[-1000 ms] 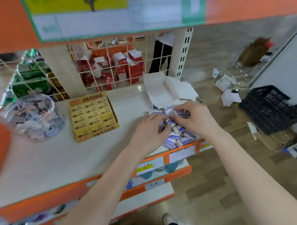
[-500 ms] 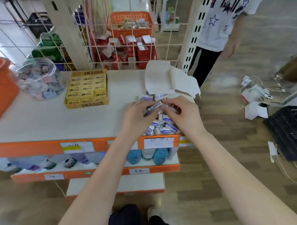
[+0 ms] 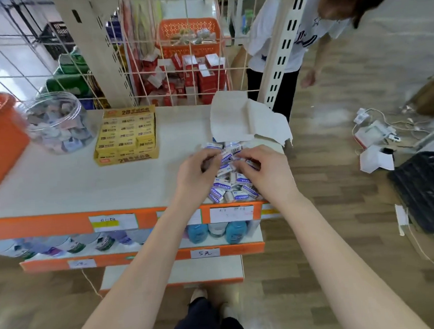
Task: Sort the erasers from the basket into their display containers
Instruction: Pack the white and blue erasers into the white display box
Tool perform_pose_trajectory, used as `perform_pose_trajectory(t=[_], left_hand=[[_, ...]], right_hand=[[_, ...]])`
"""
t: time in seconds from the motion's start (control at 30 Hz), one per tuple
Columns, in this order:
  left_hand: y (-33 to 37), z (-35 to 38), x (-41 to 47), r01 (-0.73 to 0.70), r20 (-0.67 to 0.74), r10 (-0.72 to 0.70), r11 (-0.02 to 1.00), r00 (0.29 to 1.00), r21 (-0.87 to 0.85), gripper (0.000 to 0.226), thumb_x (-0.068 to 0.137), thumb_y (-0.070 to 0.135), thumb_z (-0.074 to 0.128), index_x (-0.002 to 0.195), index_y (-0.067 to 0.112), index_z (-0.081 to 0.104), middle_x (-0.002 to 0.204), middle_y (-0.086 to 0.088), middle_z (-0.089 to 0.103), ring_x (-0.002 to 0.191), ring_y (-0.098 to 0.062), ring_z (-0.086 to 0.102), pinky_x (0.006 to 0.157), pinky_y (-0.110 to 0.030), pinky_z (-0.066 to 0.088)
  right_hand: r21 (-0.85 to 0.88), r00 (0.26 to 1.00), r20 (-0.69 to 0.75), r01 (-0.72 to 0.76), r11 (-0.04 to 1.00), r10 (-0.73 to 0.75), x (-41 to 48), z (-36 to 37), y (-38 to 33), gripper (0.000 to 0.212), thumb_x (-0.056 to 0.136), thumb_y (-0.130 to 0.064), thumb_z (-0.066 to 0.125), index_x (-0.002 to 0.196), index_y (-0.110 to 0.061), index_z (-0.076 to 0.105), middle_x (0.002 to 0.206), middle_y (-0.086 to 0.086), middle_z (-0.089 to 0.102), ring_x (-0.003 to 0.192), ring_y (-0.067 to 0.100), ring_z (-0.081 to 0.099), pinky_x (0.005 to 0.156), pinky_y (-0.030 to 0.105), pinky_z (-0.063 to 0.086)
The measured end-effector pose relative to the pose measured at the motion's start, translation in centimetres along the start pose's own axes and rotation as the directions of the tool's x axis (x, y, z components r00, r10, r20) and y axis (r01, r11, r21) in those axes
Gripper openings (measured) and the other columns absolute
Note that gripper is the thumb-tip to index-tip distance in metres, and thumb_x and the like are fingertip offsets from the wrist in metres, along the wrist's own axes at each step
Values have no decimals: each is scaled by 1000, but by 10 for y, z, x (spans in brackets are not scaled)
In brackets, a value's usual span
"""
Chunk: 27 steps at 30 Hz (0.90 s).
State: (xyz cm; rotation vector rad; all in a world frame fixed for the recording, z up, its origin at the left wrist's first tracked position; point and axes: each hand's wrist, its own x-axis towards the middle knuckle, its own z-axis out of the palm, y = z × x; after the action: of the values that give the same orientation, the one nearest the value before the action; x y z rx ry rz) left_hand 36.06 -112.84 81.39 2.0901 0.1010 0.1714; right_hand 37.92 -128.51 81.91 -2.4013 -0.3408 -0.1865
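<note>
Head camera: both hands work over the heap of blue-and-white erasers (image 3: 233, 189) at the shelf's (image 3: 107, 186) front right corner. Left hand (image 3: 196, 174) and right hand (image 3: 265, 173) curl inward, pinching one wrapped eraser (image 3: 228, 156) between them. White carton (image 3: 234, 118) gapes just behind; yellow 2B eraser box (image 3: 126, 136) and clear jar (image 3: 57, 122) sit farther left.

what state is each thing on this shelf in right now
white cardboard box, flaps open
yellow 2B eraser display box, open, rows full
clear plastic jar, filled; lid not discernible
blue-and-white wrapped eraser, pinched by both hands
left hand, pinching it
right hand, pinching it
</note>
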Motion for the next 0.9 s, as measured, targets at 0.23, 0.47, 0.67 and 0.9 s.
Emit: perform_pose_trajectory(t=[0.23,0.47,0.67,0.9], left_hand=[[-5,3,-4,-49,-57,44,994,997,-101,10,97,20,51,103,22,59,79,5,63,65,-8,55,66,-24,44],[-1,-4,-1,-41,-43,31,970,999,-239,25,92,14,59,95,39,56,94,22,63,87,7,58,73,-15,47],[1,-11,14,-113,-10,112,983,994,-143,32,85,8,66,104,33,56,96,30,55,84,20,50,72,0,37],[-2,-18,33,-250,23,250,968,968,-20,33,83,8,68,98,36,59,96,25,57,87,1,54,75,-2,39]], right_hand=[[23,995,-98,13,1000,-10,-6,5,-3,20,90,-21,62,102,-9,71,98,6,65,94,18,59,84,15,37],[69,990,-143,6,998,4,2,-14,-8,17,89,-20,63,102,-11,71,95,0,64,82,7,57,80,4,38],[205,991,-80,-87,975,106,7,-26,-9,34,81,-23,73,110,-23,57,89,-13,61,75,5,58,69,5,40],[226,993,-25,-107,968,115,2,-16,-3,46,87,-7,63,127,-25,52,107,-12,62,102,5,56,84,4,39]])
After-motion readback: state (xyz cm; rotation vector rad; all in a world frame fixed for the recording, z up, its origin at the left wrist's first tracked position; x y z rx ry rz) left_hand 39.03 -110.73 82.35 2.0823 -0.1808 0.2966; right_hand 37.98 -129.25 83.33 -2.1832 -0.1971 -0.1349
